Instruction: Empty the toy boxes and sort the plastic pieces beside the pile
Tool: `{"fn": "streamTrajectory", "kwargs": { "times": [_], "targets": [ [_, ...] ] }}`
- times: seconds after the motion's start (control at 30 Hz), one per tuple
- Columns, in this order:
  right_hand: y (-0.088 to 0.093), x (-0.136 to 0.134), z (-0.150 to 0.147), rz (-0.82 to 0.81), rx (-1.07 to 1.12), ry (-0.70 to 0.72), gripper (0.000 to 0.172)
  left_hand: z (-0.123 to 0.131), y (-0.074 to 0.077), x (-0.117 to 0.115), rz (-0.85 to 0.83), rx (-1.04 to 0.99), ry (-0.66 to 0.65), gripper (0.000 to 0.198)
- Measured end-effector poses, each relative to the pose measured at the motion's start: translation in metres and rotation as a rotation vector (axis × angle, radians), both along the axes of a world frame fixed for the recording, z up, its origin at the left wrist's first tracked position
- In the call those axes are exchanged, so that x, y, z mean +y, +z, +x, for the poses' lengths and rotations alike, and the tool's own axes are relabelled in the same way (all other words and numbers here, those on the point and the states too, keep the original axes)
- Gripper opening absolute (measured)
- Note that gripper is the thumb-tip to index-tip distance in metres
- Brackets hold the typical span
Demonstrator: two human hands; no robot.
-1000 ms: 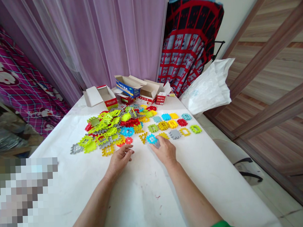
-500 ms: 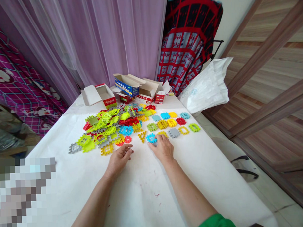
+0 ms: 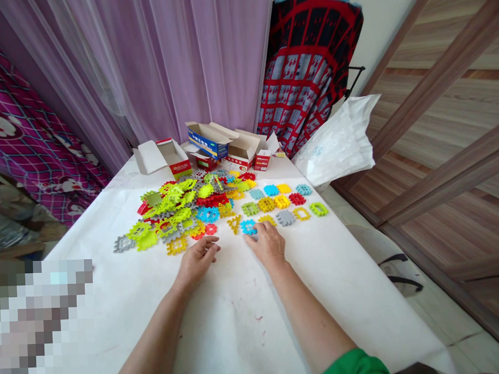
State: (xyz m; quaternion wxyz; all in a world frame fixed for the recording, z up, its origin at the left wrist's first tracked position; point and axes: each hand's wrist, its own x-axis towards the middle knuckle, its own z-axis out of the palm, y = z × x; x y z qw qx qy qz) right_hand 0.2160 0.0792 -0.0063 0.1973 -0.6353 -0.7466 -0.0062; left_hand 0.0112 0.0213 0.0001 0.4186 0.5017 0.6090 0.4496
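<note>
We see little shift: our right hand [image 3: 271, 245] stays by the blue tile [image 3: 247, 226] at its eleven o'clock (pinching, we can't tell); our left hand [image 3: 197, 258] stays loosely spread.

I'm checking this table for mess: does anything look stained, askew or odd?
Yes: small reddish marks on the white tabletop, below the right hand in the picture, stand out against the pale surface; stains or scratches, I cannot tell. The yellow triangular piece looks mildly odd beside the squarish blue piece by that hand.
</note>
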Motion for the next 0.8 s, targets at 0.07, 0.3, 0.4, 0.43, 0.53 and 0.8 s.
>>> {"fn": "streamTrajectory", "kwargs": {
  "times": [0.07,0.3,0.4,0.43,0.53,0.8],
  "targets": [
    [-0.002,0.000,0.001,0.019,0.014,0.009,0.025,0.000,0.001,0.000,0.001,-0.002,0.000,0.037],
    [0.008,-0.004,-0.010,0.107,0.043,0.186,0.016,0.000,-0.001,-0.001,-0.029,-0.037,0.119,0.047],
    [0.014,-0.005,-0.023,0.074,0.005,0.261,0.014,-0.002,-0.004,0.000,0.005,-0.023,0.157,0.047],
    [0.015,-0.005,-0.028,0.056,-0.013,0.276,0.014,-0.003,-0.005,0.001,0.019,-0.008,0.166,0.047],
    [0.015,-0.003,-0.037,0.022,-0.054,0.312,0.015,-0.005,-0.007,0.001,0.048,0.038,0.186,0.046],
    [0.018,0.006,-0.055,0.022,-0.063,0.315,0.017,-0.007,-0.006,0.002,0.120,0.055,0.226,0.041]
  ]
}}
